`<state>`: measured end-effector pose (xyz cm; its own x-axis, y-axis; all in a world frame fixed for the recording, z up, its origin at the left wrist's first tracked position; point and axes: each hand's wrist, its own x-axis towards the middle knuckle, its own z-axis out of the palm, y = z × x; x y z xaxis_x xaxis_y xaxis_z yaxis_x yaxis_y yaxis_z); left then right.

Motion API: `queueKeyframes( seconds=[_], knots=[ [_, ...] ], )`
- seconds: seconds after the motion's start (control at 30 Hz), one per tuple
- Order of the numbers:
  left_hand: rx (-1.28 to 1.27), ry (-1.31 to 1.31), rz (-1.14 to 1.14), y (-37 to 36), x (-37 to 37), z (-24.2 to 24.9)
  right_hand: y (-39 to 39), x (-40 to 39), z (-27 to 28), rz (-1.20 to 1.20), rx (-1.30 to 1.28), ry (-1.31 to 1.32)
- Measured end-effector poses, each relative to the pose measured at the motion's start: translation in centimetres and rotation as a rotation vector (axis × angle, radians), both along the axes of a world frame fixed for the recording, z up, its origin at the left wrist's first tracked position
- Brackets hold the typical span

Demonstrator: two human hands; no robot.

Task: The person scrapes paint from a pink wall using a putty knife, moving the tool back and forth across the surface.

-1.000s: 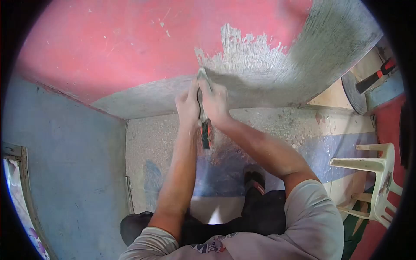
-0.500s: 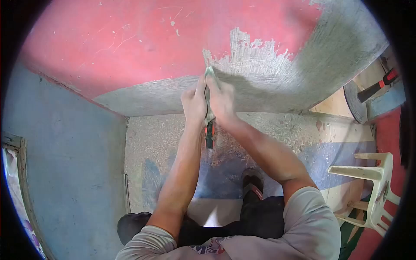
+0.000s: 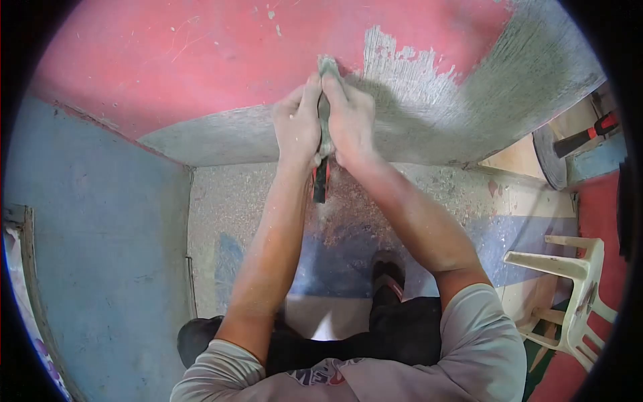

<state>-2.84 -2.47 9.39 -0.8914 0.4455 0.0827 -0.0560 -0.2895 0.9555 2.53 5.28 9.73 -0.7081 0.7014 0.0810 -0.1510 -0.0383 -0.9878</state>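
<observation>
Both hands grip one dusty scraper [image 3: 321, 184], whose black and red handle end sticks out below my wrists. Its pale tip points away from me and meets the wall where red paint borders a bare grey patch. My left hand [image 3: 297, 124] is closed along the tool's left side, thumb pointing toward the tip. On the right side my right hand [image 3: 349, 120] is wrapped round it in the same way. Pale dust coats both hands. Ahead stands the wall [image 3: 201, 60], red above, with scraped grey streaks to the right of the tool and a grey band below.
Paint chips and dust lie over the floor [image 3: 234, 194] at the wall's foot. A blue wall [image 3: 107, 221] closes off the left. At right are a white plastic chair [image 3: 576, 268], a round grey disc [image 3: 549, 159] and a red and black tool handle [image 3: 589, 132].
Both hands and the scraper have moved up the wall, away from me. The tip now sits higher in the red paint. My view has shifted slightly.
</observation>
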Motion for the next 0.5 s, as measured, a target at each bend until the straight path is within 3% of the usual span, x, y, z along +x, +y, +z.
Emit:
queueKeyframes(
  seconds=[0.03,0.1,0.27,0.3,0.4,0.43,0.5],
  knots=[
    [-0.018,-0.034,0.002,0.0,0.2,-0.1,0.0,-0.2,0.3,0.034,-0.066,0.101],
    [-0.041,-0.077,-0.001,0.3,0.7,-0.4,0.4,0.2,-1.3,-0.001,-0.023,0.045],
    [-0.041,-0.124,-0.038,-0.4,2.7,-7.4,-0.6,2.5,-7.9,-0.077,0.087,-0.015],
    [-0.005,-0.149,-0.016,-0.3,3.0,-8.0,-0.1,2.5,-7.4,-0.038,0.099,-0.083],
    [-0.059,0.265,0.078,1.3,1.7,-3.9,1.2,1.0,-2.6,-0.063,0.144,0.076],
    [0.013,0.113,0.026,1.5,1.7,-2.5,1.1,1.1,-0.5,-0.032,0.043,0.080],
    [0.018,0.061,0.014,1.3,2.0,-2.8,0.7,1.2,-1.2,-0.058,0.051,0.074]
  ],
)
